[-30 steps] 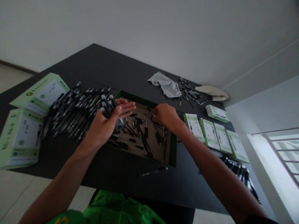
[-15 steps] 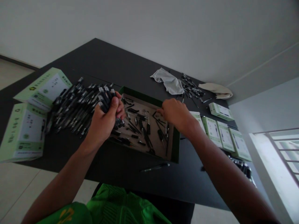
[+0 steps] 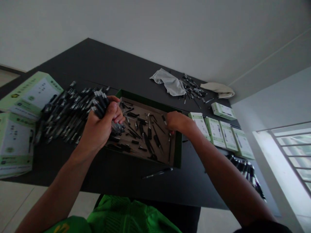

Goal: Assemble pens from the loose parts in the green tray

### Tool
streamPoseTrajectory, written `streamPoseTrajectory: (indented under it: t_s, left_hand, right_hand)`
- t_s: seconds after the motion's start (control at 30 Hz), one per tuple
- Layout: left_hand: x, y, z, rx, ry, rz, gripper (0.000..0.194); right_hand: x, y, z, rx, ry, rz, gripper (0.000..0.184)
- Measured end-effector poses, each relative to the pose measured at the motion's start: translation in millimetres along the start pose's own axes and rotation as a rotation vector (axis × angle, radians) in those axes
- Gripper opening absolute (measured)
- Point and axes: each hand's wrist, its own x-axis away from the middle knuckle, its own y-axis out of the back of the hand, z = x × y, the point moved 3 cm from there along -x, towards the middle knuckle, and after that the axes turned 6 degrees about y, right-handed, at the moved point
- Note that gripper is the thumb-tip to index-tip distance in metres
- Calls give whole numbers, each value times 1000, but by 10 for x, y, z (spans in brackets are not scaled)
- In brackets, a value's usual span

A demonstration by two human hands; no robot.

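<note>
My left hand (image 3: 102,124) is wrapped round a bunch of pens (image 3: 100,101), their clear-tipped ends sticking up above the thumb. It is over the left side of a shallow green-rimmed box (image 3: 178,150). Inside that box lie many scattered black pen parts (image 3: 147,139), among them caps and thin refills. At the box's right side, my right hand (image 3: 178,122) reaches down with its fingers curled together. Slim pen pieces show beside and below these fingers, but what they pinch is hidden.
A large heap of pens (image 3: 70,113) lies left of the box, beside open green-white cartons (image 3: 17,139). A single pen (image 3: 157,173) rests in front. Rightward are small pen boxes (image 3: 228,136) and more pens (image 3: 245,170). A white cloth (image 3: 168,82) and a beige cloth (image 3: 218,89) lie behind.
The view has shifted slightly, moving the table's contents left in the picture. My right hand has moved lower along the box's right side. My left hand still grips the pens.
</note>
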Motion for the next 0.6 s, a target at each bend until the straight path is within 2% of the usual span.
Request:
streamPoseTrajectory:
  t_s: [0.07,0.1,0.2,0.27,0.37,0.43,0.53,0.6]
  left_hand:
    - [-7,31,26,-16,8,-9,17]
    - [-11,45,40,-30,14,-10,19]
    - [-9,24,61,-55,15,2,27]
    - [31,-65,43,-58,-6,9,32]
    - [199,-277,-36,-78,-96,-49,33]
    - [386,-421,-90,-91,-131,-103,24]
    - [720,-564,-121,-196,-128,-181,11]
    - [929,-630,-63,-276,-67,-141,10]
  right_hand:
    - [55,143,26,-58,74,9,16]
    - [88,220,89,-112,164,-29,19]
    - [237,407,437,-350,507,-315,24]
    - [364,408,719,-436,616,-467,25]
    - [578,264,1075,-499,585,-558,36]
    - [760,141,1197,-569,541,-597,38]
    - [1093,-68,1201,-628,543,-643,29]
    - [1329,-251,1105,-665,547,-674,24]
